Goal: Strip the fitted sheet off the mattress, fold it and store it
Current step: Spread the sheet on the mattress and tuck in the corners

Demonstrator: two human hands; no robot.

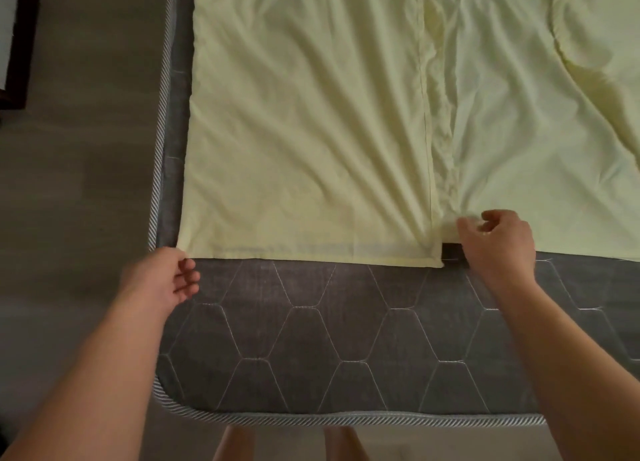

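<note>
A pale yellow fitted sheet (311, 131) lies spread flat and folded over on the dark grey quilted mattress (311, 339), its near hem across the middle of the view. My left hand (162, 277) hovers at the sheet's near left corner by the mattress edge, fingers loosely curled and apart, holding nothing. My right hand (498, 242) rests at the near hem where a folded flap ends and wrinkles gather; its thumb and fingers pinch at the cloth there. A small dark gap shows beside that hand.
The grey floor (79, 183) runs along the left of the mattress. A dark framed object (15, 41) stands at the top left corner. The mattress's striped piping edge (346, 419) is nearest me, with my legs just beyond it.
</note>
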